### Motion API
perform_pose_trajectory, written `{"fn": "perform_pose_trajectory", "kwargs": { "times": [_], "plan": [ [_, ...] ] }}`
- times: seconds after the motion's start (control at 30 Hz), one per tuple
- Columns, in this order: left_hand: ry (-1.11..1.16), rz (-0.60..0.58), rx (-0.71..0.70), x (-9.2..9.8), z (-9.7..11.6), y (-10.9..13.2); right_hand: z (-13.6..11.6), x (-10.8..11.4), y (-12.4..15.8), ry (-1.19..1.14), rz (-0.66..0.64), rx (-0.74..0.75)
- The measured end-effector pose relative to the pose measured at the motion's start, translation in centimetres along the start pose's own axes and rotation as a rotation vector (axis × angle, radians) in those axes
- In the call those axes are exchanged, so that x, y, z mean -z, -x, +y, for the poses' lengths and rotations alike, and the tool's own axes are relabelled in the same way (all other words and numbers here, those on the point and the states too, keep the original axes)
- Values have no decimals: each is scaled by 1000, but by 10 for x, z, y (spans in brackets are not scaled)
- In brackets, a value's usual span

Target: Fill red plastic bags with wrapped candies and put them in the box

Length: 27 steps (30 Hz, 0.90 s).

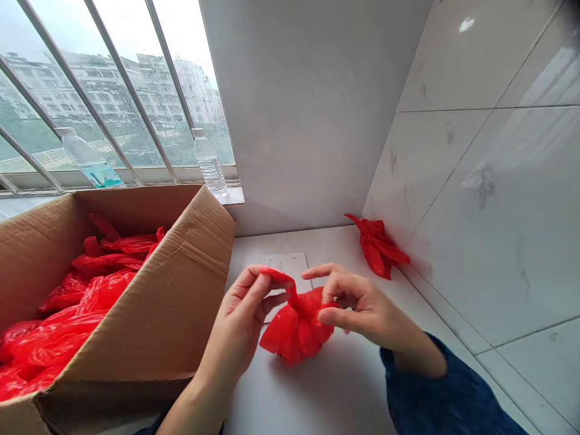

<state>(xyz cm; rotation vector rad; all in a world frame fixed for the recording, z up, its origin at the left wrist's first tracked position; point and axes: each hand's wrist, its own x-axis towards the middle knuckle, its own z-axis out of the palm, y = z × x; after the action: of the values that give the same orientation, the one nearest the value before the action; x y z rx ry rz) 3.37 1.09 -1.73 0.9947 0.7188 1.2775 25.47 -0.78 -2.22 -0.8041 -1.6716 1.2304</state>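
Note:
A gathered red plastic bag is between my two hands, just above the white surface. My left hand pinches a twisted strand of it, drawn out to the left. On the other side my right hand grips another part of the bag between thumb and fingers, with the index finger stretched out. The lower part of the bag puffs out in folds; what is inside cannot be seen. Behind it lies a white sheet with small print, partly covered by the bag and my fingers.
On the left stands an open cardboard box holding several red plastic bags. Another red bag lies in the corner by the tiled wall. Two clear bottles stand on the sill of the barred window.

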Motion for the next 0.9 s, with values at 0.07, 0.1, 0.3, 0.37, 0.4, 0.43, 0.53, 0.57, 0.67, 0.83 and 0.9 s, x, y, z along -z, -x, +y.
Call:
{"fn": "perform_pose_trajectory", "kwargs": {
  "times": [0.07, 0.1, 0.3, 0.37, 0.4, 0.43, 0.53, 0.57, 0.67, 0.83, 0.9],
  "plan": [
    [-129, -103, -7, -3, -1, 8, 12, -18, -12, -218, -13, -44],
    [-194, -123, -37, -3, -1, 9, 16, -25, -16, -286, 7, -57],
    [-646, -378, -192, 10, -16, -3, 19, -29, -17, -378, 259, -23],
    [-817, -479, -151, 11, -25, -8, 16, -27, -15, -375, 289, 8],
    [-890, -463, -153, 11, -30, -11, 16, -26, -15, -346, 300, 26],
    [-941, -411, -173, 12, -35, -14, 16, -25, -14, -285, 303, 47],
    [-942, -197, -234, 17, -46, -20, 25, -24, -16, 89, 230, 84],
    [-923, -151, -241, 19, -49, -22, 31, -25, -18, 245, 171, 88],
    [-891, -84, -254, 23, -56, -26, 57, -30, -30, 589, -4, 82],
    [-780, -26, -202, 27, -63, -35, 94, -25, -49, 723, 12, 39],
    [-699, -28, -141, 30, -65, -39, 102, -18, -52, 727, 7, 49]
  ]
}}
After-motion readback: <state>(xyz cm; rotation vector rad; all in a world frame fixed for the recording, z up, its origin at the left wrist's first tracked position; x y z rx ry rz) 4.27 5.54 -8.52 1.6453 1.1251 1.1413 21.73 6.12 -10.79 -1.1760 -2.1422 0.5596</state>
